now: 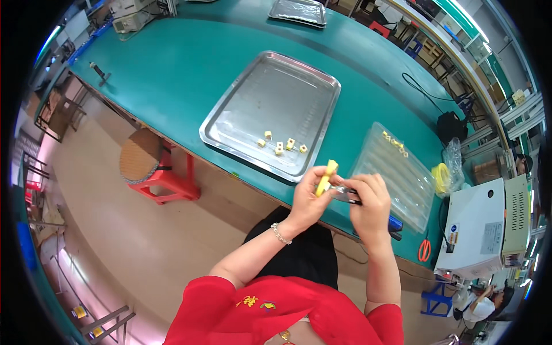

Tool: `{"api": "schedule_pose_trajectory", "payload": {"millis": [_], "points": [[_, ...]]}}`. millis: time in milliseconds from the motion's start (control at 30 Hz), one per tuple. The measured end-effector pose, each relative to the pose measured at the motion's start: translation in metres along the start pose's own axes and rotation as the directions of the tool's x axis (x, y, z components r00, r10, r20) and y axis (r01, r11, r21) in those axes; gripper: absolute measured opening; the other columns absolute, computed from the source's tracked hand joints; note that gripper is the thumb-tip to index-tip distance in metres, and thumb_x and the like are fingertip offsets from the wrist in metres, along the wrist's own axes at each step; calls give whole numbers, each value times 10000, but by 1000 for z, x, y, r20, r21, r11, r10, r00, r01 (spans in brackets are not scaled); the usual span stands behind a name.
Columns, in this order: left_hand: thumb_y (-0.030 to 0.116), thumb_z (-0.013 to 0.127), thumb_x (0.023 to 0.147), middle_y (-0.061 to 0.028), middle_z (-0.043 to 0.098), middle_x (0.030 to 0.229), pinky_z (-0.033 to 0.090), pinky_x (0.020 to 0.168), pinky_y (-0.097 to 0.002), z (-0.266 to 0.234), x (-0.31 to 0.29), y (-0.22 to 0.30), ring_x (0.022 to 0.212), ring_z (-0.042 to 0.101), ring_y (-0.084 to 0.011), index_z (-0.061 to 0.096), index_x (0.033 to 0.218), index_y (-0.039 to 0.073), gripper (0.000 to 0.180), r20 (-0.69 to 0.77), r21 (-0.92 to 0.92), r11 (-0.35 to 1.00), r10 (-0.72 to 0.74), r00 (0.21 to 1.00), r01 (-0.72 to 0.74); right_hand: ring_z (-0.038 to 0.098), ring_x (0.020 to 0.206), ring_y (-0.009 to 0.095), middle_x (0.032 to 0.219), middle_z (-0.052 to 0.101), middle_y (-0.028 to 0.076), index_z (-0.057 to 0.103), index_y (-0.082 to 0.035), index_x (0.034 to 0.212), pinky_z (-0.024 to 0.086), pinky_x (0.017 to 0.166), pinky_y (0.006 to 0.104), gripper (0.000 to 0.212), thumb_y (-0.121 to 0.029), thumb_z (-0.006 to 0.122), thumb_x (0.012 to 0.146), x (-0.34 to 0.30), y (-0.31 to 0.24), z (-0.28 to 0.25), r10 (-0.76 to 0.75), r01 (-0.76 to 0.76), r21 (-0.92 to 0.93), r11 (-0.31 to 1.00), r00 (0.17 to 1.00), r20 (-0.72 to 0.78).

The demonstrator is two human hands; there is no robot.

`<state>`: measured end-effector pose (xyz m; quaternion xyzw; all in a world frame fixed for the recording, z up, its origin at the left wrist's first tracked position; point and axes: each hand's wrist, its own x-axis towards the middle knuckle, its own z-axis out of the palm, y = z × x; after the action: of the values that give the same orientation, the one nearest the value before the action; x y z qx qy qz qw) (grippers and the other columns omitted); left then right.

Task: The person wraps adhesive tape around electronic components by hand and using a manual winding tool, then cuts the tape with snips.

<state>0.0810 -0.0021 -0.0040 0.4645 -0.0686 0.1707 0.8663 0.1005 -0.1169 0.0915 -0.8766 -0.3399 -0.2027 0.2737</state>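
Observation:
My left hand [310, 196] is closed on a slim bright yellow strip [325, 179], which sticks up between thumb and fingers. Close beside it, my right hand [370, 202] grips a small metal tool with black handles [347, 196]; its silvery tip meets the left fingertips, and its exact kind is partly hidden. Both hands are held over the table's near edge. Beyond them, several small yellow block-shaped parts [279, 148] with thin leads lie in the near end of a metal tray [230, 95].
Right of the hands, a clear ribbed plastic tray [422, 221] holds several more yellow parts [397, 144]. Farther right are orange-handled scissors [424, 250], a yellow tape roll [441, 179] and a white machine [468, 230]. A red stool [167, 184] stands left below the green table [155, 63].

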Motion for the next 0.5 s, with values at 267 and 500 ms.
{"api": "schedule_pose_trajectory", "payload": {"millis": [267,500], "points": [[-36,649,758,-104,618,1062,463,763,-244,-56,34,61,826,578,-100,500,1073,-7,350,-179,719,694,139,974,33,576,747,247,926,635,104,601,-28,1010,477,661,317,398,137,540,653,22,-14,6,33,-24,193,981,999,-42],[-72,538,828,-140,556,1173,452,810,-264,-42,35,62,885,550,-134,450,1144,-9,334,-179,728,673,375,910,-134,415,595,31,769,649,45,581,12,1055,346,550,178,198,-46,462,908,-20,60,-77,505,-456,379,805,863,-35]]}}
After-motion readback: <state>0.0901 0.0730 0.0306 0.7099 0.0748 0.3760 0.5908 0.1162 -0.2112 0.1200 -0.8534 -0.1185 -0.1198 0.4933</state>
